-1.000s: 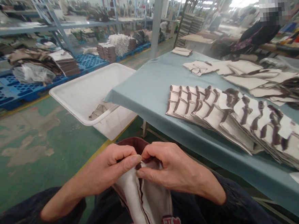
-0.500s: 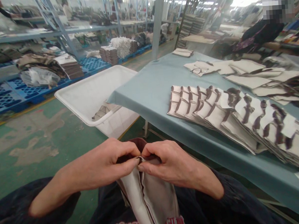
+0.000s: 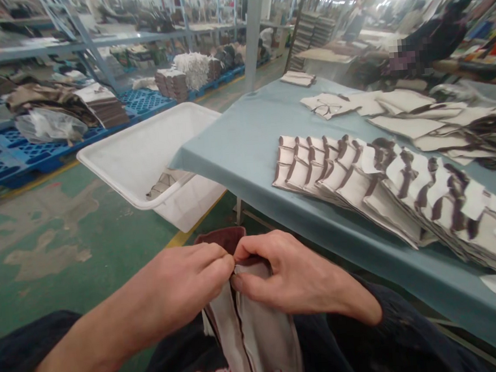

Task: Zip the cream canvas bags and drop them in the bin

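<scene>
Over my lap hangs a sewn boot upper (image 3: 269,334), pale on its outer face and brown at its top opening, with a dark seam running down it. My left hand (image 3: 203,274) is closed in a pinch on the top end of that seam. Against it, my right hand (image 3: 275,269) grips the upper's top edge between thumb and forefinger. Both sets of fingertips meet at the seam and hide whatever small part lies between them. The brown top edge (image 3: 221,237) stands up beyond my fingers.
A blue-covered table (image 3: 227,136) stands to my right, bearing an overlapping row of similar pale pieces (image 3: 336,174) and loose flat pieces (image 3: 422,120). Left of it is a white bin (image 3: 143,145) with a few pieces inside. Blue pallets (image 3: 136,103) hold stacks; a person (image 3: 437,42) is at the right.
My left hand has turned and its fingers have curled more tightly at the seam. My right hand keeps its grip. The view has shifted slightly.
</scene>
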`<state>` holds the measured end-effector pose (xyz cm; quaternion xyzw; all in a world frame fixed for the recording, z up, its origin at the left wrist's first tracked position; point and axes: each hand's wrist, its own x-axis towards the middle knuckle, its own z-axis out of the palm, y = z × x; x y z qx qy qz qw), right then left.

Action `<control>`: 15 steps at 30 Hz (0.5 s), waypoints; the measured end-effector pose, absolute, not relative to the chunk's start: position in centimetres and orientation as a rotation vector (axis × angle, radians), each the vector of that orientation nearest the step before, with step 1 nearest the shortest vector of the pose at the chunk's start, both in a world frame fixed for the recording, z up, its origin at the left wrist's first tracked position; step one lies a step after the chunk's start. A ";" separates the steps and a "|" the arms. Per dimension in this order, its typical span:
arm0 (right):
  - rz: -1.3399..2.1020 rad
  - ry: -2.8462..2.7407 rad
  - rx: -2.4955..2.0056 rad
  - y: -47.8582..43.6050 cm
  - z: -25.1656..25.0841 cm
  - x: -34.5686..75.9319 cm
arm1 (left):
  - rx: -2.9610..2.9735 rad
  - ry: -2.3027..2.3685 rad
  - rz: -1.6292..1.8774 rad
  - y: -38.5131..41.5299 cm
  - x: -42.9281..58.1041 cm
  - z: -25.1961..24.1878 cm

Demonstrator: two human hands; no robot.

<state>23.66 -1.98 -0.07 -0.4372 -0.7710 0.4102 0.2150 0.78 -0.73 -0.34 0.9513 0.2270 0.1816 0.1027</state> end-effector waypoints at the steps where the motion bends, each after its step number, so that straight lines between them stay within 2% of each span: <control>1: 1.209 -2.087 -1.202 -2.0 0.0 23.8 | 2.882 0.651 0.571 -0.9 0.7 -0.8; 6: 1.620 -1.777 -1.172 -1.7 -0.9 24.2 | 3.073 0.648 0.694 -1.5 0.9 -2.3; 10: 1.686 -1.492 -1.107 -1.9 -2.8 23.7 | 3.140 0.645 0.606 -1.4 1.2 -2.6; 15: 2.028 -1.088 -1.068 -2.5 -5.0 23.2 | 3.180 0.608 0.538 -1.0 1.5 -2.0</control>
